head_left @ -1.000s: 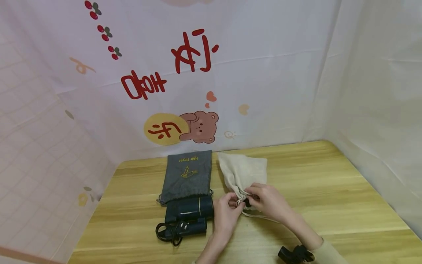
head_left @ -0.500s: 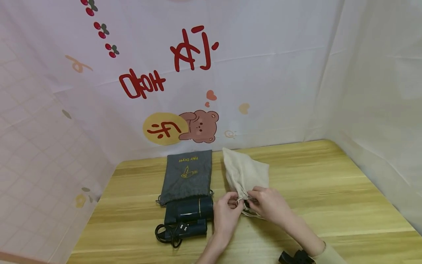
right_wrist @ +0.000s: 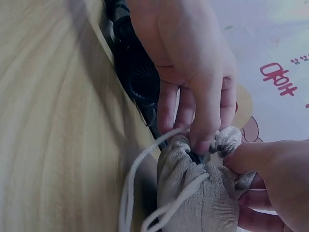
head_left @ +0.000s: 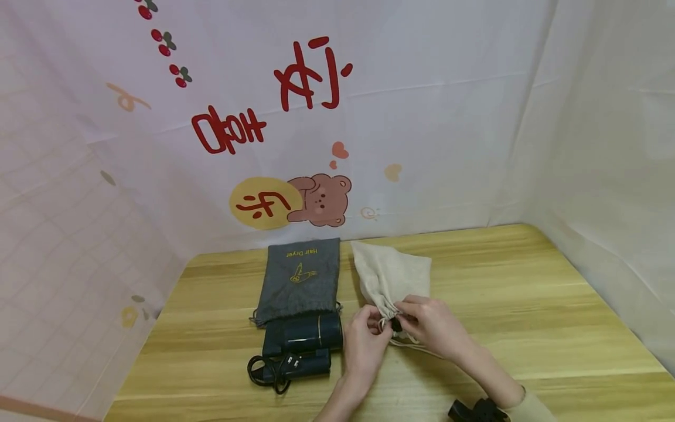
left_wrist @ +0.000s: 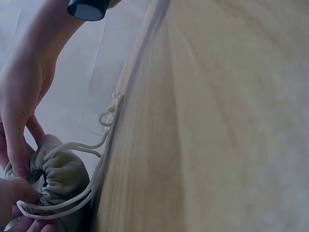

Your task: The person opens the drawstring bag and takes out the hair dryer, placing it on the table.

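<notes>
A beige cloth drawstring bag (head_left: 395, 272) lies on the table, its gathered mouth toward the person. My left hand (head_left: 364, 340) pinches the left side of the mouth with thumb and fingers, and my right hand (head_left: 435, 325) grips the right side. In the right wrist view, the ruffled rim (right_wrist: 227, 140) stands parted between both thumbs, and something dark shows inside. Pale drawstring cords (right_wrist: 130, 188) hang loose from the bag. The left wrist view also shows the gathered cloth (left_wrist: 63, 169) with the fingers at its mouth.
A grey pouch (head_left: 300, 281) printed "Hair Dryer" lies left of the bag. Below it rests a dark blue hair dryer (head_left: 311, 333) with a black coiled cord and plug (head_left: 276, 372). Wood-grain table (head_left: 527, 305); printed cloth walls (head_left: 448, 146) surround it.
The bag's far end lifted and tilted, then settled back down. Both hands stay at the mouth with only small finger shifts; the hair dryer and grey pouch have not moved.
</notes>
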`<state>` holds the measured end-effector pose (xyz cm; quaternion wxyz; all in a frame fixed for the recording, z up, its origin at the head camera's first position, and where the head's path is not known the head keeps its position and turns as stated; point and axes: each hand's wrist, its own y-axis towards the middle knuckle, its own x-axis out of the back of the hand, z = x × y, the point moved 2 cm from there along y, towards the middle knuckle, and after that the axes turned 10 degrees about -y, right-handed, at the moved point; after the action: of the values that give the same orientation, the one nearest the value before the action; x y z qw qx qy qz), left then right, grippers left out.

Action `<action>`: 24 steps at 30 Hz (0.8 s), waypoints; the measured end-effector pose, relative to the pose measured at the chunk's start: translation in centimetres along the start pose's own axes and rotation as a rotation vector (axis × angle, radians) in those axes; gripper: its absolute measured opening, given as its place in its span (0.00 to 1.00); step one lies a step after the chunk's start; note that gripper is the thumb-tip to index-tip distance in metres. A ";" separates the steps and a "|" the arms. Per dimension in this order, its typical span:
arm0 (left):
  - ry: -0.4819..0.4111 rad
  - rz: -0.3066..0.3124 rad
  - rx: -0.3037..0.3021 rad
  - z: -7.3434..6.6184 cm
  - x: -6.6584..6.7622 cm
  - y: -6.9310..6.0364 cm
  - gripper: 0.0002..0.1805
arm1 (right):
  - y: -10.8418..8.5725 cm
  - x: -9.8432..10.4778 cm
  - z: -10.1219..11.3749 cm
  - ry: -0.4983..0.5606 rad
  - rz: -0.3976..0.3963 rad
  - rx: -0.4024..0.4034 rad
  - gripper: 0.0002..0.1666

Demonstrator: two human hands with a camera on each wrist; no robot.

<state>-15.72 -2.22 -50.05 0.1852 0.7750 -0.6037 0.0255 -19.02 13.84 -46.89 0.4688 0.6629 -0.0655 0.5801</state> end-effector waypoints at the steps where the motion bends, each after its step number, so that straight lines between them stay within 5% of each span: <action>1: -0.007 0.006 0.005 0.0 0.0 0.0 0.08 | 0.0 0.1 0.0 -0.007 -0.005 0.011 0.13; 7: -0.047 0.027 0.038 -0.3 0.3 0.1 0.08 | 0.2 0.6 -0.6 -0.065 -0.069 0.062 0.15; 17: -0.045 -0.011 0.089 -0.1 0.4 0.4 0.07 | 0.4 1.1 -1.0 -0.160 -0.159 0.015 0.26; 24: -0.094 -0.013 0.133 -0.3 0.5 0.4 0.05 | 0.4 0.5 -0.3 -0.206 -0.165 0.056 0.18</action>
<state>-15.91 -2.71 -49.54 0.1050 0.7899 -0.6035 0.0281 -19.32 14.01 -46.30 0.4868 0.7351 -0.0424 0.4699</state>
